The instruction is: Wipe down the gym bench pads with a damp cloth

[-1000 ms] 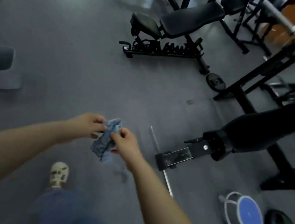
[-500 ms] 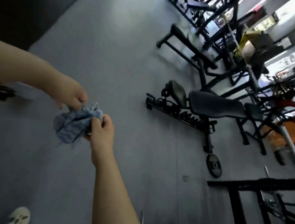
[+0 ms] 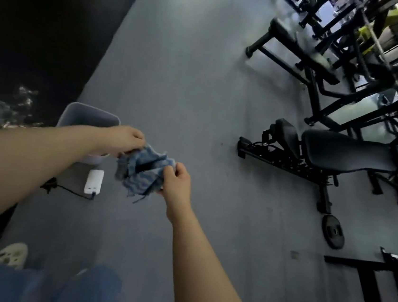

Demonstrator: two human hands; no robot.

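A crumpled blue cloth (image 3: pixel 142 172) hangs in front of me over the grey floor, held between both hands. My left hand (image 3: pixel 126 140) grips its upper left edge and my right hand (image 3: pixel 177 180) pinches its right side. Off to the right stands an adjustable bench with a black seat pad (image 3: pixel 284 135) and a long black back pad (image 3: pixel 346 152), well away from the cloth. A flat bench (image 3: pixel 301 47) stands farther back.
A grey bin (image 3: pixel 87 118) stands on the floor behind my left forearm, with a white device (image 3: pixel 94 181) and its black cable beside it. A weight plate (image 3: pixel 333 231) lies by the bench foot. Black rack frames (image 3: pixel 365 271) line the right side. Dark wall at left.
The view has swung again; the bin and white device have come into sight at left. Both hands still hold the cloth, now spread a little wider between them.
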